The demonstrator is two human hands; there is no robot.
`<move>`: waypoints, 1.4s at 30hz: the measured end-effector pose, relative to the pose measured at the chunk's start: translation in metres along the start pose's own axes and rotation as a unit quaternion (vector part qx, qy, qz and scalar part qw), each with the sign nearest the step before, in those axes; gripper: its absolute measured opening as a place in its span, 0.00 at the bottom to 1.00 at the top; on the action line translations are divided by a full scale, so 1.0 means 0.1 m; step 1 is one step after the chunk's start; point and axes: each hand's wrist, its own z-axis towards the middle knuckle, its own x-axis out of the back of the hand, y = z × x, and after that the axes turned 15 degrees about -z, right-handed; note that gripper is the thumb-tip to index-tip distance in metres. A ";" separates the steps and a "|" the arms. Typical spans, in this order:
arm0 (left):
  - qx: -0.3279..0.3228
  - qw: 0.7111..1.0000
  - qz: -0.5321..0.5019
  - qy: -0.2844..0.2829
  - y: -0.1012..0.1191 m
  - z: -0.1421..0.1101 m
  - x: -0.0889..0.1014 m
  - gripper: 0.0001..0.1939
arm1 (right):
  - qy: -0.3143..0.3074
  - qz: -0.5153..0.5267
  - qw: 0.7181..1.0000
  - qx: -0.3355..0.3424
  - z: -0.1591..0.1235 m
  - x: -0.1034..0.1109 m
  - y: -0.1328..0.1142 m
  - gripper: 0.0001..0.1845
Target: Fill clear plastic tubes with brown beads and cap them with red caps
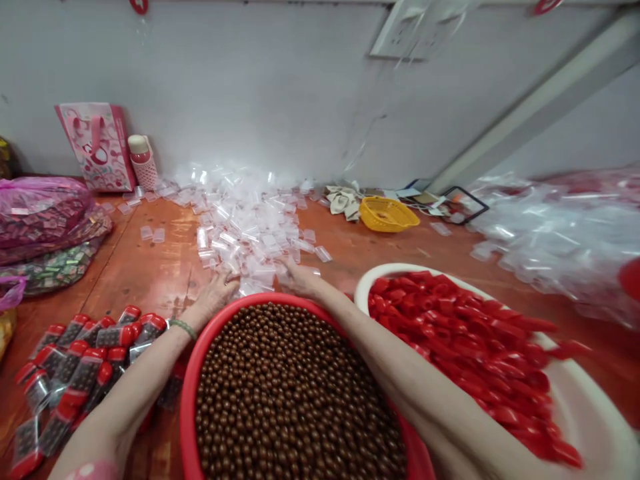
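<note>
My left hand (220, 291), with a green bracelet at its wrist, reaches past the far side of a red tub (189, 393). Its fingers are extended against the near edge of a pile of clear plastic cases (245, 227). Opposite it, my right hand (299, 279) touches the same pile from the right, fingers apart and slightly blurred, some hidden among the cases. Several cases lie between the two hands. Small round brown balls (295, 393) fill the tub below my forearms.
Filled cases with red caps (83, 367) lie at left, near bags of small packets (45, 220). A white basin (590, 407) of red plastic caps (465, 347) stands at right. Farther back are a yellow basket (387, 215), a pink bag (97, 150), a bottle (143, 163) and clear plastic (565, 240).
</note>
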 end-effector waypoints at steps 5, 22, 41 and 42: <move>-0.004 1.000 -0.026 0.000 0.09 -0.05 0.20 0.22 | 0.069 0.082 0.994 -0.015 -0.11 0.11 0.02 0.16; -0.062 0.983 -0.142 0.097 1.18 -0.16 0.55 0.08 | 0.133 -0.048 0.983 0.113 -1.44 0.25 -0.15 0.14; -0.068 0.951 -0.289 -0.086 1.59 -0.51 0.34 0.14 | 0.194 0.237 0.931 0.200 -1.67 -0.04 -0.58 0.13; -0.067 0.950 -0.294 -0.086 1.61 -0.53 0.35 0.13 | 0.198 0.248 0.928 0.195 -1.67 -0.05 -0.59 0.11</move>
